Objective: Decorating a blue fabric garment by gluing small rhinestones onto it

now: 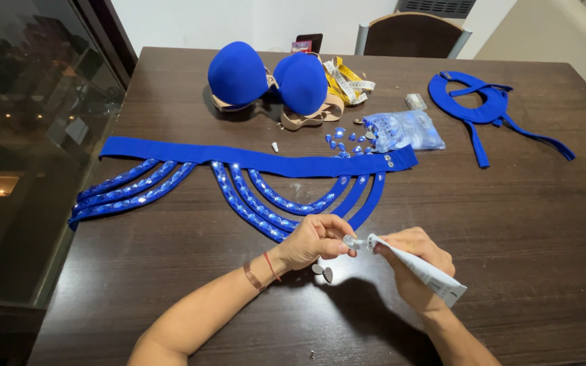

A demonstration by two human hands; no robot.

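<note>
Pinching a clear gem point(351, 240) at the nozzle, left hand point(315, 238) closed on it; right hand point(412, 256) gripping white glue tube point(418, 269). Blue beaded belt point(252, 163) just beyond the grip.

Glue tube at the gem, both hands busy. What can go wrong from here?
1. The right hand squeezes the white tube at a small gem pinched by the left hand; glue may reach the fingertips.
2. Drips could mark the dark table.
3. The blue belt and its strands lie close; a sleeve-less forearm could drag them.
</note>
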